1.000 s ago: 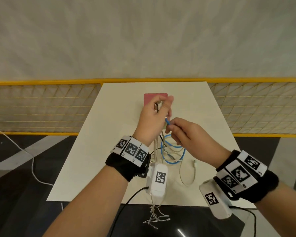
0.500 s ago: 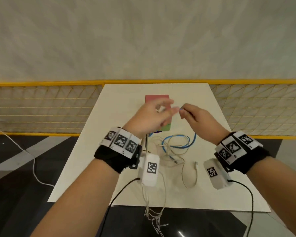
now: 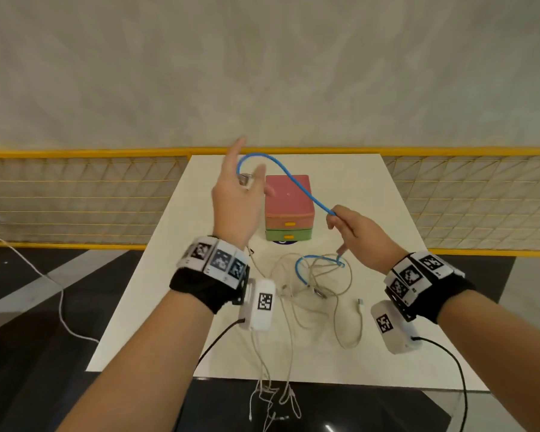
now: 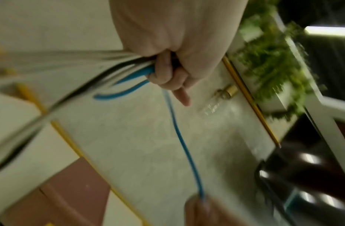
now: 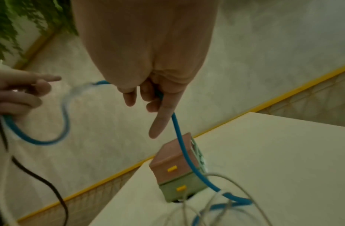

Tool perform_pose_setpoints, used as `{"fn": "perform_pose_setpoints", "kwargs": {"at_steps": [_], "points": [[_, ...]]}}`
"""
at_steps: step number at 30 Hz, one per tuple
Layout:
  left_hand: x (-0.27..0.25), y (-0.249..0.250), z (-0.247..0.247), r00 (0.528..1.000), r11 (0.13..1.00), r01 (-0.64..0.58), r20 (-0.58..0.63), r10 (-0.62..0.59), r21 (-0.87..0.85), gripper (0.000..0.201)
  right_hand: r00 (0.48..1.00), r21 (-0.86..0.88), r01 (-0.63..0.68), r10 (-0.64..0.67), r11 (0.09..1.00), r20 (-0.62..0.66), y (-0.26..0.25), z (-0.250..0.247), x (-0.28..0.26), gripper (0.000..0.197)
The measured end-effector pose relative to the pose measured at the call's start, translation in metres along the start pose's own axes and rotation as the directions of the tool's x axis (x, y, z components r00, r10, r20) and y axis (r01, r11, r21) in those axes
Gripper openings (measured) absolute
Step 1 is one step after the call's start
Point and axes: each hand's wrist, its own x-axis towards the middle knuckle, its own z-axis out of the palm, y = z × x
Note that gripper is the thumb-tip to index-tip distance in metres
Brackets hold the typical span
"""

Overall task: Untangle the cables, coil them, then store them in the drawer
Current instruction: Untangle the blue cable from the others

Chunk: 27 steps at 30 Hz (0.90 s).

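Note:
A blue cable point(image 3: 293, 179) arcs through the air between my hands, above the pink and green drawer unit point(image 3: 289, 207). My left hand point(image 3: 247, 179) is raised left of the unit. Its lower fingers point(image 4: 167, 73) curl round the blue cable point(image 4: 179, 134) together with a black and a white cable, while the index finger points out. My right hand point(image 3: 335, 219) pinches the blue cable point(image 5: 182, 145) lower down, right of the unit point(image 5: 175, 172). From there the cable drops into a tangle of beige cables point(image 3: 312, 291) on the white table point(image 3: 387, 213). Both drawers are closed.
A yellow-framed mesh fence point(image 3: 75, 198) runs behind the table, in front of a pale wall. Loose cable ends hang over the table's near edge point(image 3: 272, 397). A white cord point(image 3: 44, 275) lies on the dark floor at left. Green plants point(image 4: 274, 61) show in the wrist views.
My hands have drawn apart. The left hand rose up and to the left, pulling a long arc of blue cable out of the tangle. The right hand slid down and right along it.

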Motion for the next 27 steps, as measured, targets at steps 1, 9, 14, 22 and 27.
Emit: {"fn": "perform_pose_setpoints", "kwargs": {"at_steps": [1, 9, 14, 22, 27], "points": [[-0.007, -0.001, 0.005, 0.993, 0.997, -0.067, 0.097, 0.064, 0.036, 0.058, 0.999, -0.023, 0.043, -0.043, 0.999, -0.005, -0.007, -0.001, 0.004, 0.021], [-0.014, -0.011, 0.027, 0.915, 0.980, -0.035, 0.401, -0.048, 0.196, 0.021, 0.966, -0.147, 0.247, -0.256, 0.958, -0.044, -0.030, -0.008, 0.027, 0.020], [-0.008, 0.001, 0.015, 0.991, 0.992, -0.097, 0.100, 0.089, 0.080, 0.017, 0.990, 0.030, 0.141, -0.141, 0.990, 0.004, -0.015, 0.008, 0.018, 0.021], [-0.016, -0.005, 0.013, 0.962, 0.971, -0.114, 0.267, 0.055, 0.208, 0.056, 0.993, -0.096, 0.108, -0.104, 0.990, 0.046, -0.008, 0.009, 0.024, 0.022], [-0.011, -0.006, 0.020, 0.927, 0.931, -0.059, 0.365, -0.083, 0.361, 0.019, 0.957, -0.180, 0.287, -0.290, 0.941, 0.011, -0.022, 0.000, 0.032, 0.018]]}}
